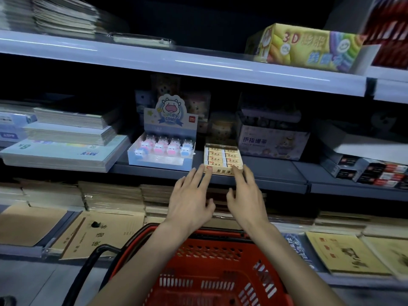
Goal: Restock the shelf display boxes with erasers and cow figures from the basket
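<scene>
Fingers (pixel 205 176) against eraser box (pixel 223 156) front

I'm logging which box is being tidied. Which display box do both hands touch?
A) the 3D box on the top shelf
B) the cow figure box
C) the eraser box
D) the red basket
C: the left hand and the right hand both reach with straight fingers to the front of the eraser box, just right of the cow figure box.
</scene>
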Demonstrator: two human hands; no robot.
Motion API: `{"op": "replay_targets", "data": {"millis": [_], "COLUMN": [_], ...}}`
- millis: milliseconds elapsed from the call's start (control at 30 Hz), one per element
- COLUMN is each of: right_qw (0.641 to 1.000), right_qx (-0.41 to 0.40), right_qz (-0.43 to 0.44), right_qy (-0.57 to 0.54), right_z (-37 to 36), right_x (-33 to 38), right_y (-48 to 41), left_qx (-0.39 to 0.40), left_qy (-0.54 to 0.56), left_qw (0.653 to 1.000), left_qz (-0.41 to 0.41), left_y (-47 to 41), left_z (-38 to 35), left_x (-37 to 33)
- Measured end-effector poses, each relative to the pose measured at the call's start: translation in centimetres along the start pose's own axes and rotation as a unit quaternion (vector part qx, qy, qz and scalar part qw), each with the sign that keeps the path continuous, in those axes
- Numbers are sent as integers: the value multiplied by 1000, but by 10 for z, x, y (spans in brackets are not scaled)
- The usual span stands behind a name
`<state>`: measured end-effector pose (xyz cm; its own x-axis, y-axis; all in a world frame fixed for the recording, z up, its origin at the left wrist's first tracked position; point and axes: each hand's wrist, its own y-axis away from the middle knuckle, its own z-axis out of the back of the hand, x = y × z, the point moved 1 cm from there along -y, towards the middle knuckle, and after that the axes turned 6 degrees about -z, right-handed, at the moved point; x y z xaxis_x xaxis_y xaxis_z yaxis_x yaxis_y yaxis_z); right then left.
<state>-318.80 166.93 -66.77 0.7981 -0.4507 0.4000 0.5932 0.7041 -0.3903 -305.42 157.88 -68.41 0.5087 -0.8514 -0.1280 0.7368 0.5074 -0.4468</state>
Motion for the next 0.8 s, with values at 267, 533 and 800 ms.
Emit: {"op": "replay_targets", "data": {"millis": [267,533,800], "right_qw": [1000,999,997], "right_qx": [28,46,62], "right_qz": [4,14,29], "right_qy": [11,16,35], "right_z": [3,6,23], "right_x": [-4,-7,-11], "right_y": [-2,-3,7], "left_qx": [21,38,33], "left_qy": [10,19,-7], "left_qw": [999,998,999], "left_qz": [32,40,20], "left_y": [-6,-6,9], "left_z": [-2,0,11], "left_x": [-4,-5,-11]}}
